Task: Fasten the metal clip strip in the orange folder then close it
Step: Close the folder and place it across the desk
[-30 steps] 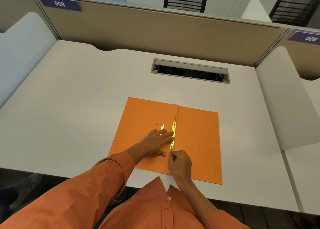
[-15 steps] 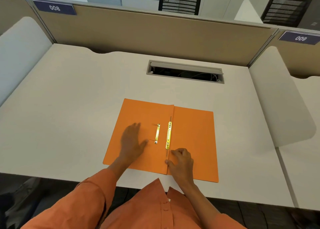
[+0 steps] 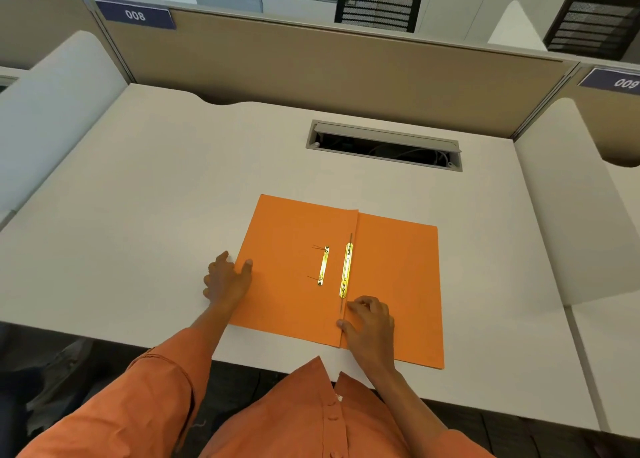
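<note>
Blue tag (image 3: 135, 15) on the partition ahead of me reads "008"; another blue tag (image 3: 612, 82) at right reads "009", mirrored.

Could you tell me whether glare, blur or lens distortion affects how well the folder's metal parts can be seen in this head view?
Head view: sharp and evenly lit; glare brightens the long metal clip strip and shorter metal clip piece on the orange folder, washing out detail; wide-angle distortion bends the desk edges and partition.

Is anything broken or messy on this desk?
Nothing looks broken or spilled. The orange folder lies open and a bit crooked on the desk. The short metal clip strip lies apart from the long one by the fold.
</note>
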